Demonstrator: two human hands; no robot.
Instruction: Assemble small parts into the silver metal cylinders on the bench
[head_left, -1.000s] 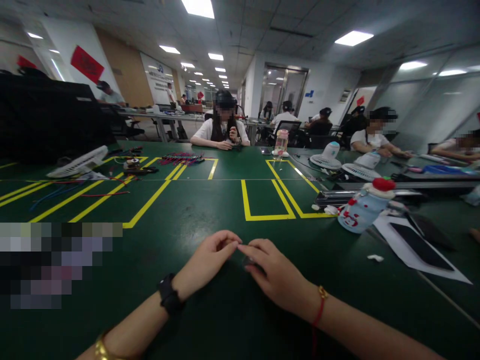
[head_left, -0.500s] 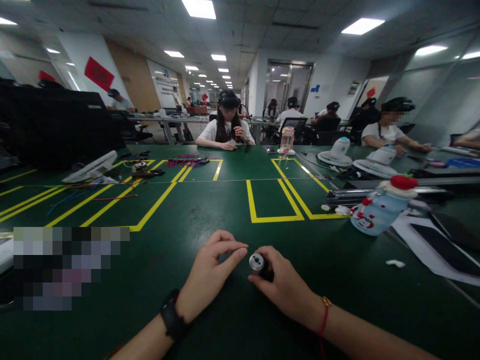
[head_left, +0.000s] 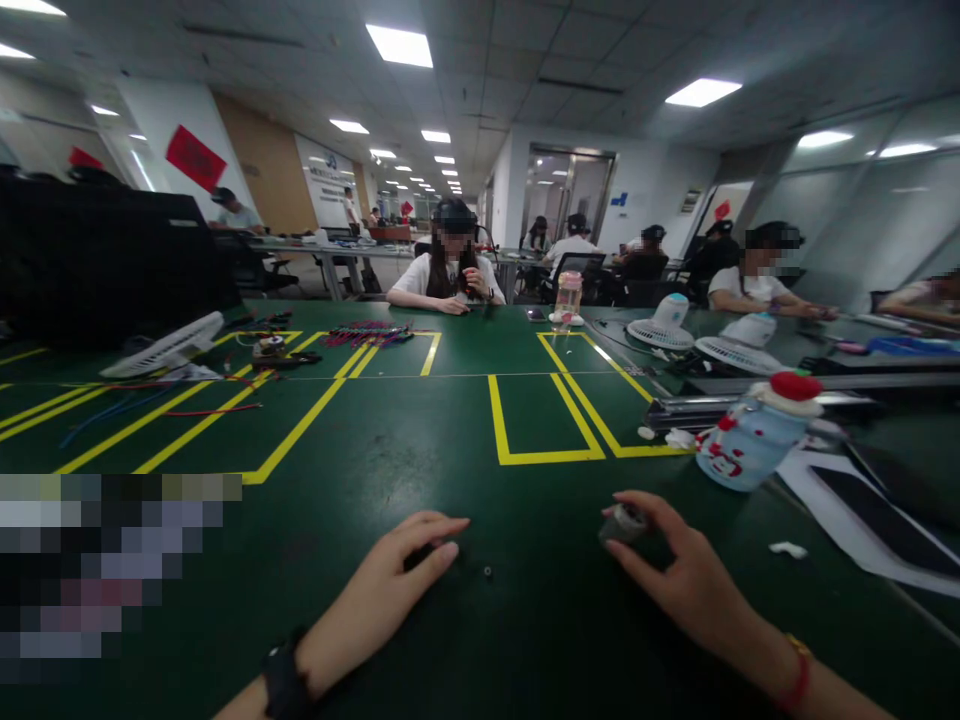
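Low over the green table (head_left: 420,480), my left hand (head_left: 390,590) has thumb and index finger apart, with nothing between them. Just right of its fingertips lies a small ring-shaped metal part (head_left: 487,572), too small to name for certain. Farther right, my right hand (head_left: 686,570) grips a small grey metal cylinder that looks like a motor (head_left: 622,523), held between thumb and fingers. The cylinder is tilted and slightly blurred, and the fingers hide part of its side.
Yellow tape (head_left: 551,459) marks rectangles on the table. A blue bottle with a red lid (head_left: 754,440) stands right, by metal rails and a white scrap (head_left: 787,550). Wires (head_left: 367,335) and a white fan (head_left: 161,345) lie left. A person (head_left: 448,270) sits opposite.
My right hand has carried the motor-like cylinder to the right, away from my left hand. My left hand has shifted left and its fingertips have parted. The small ring-shaped part now shows on the table.
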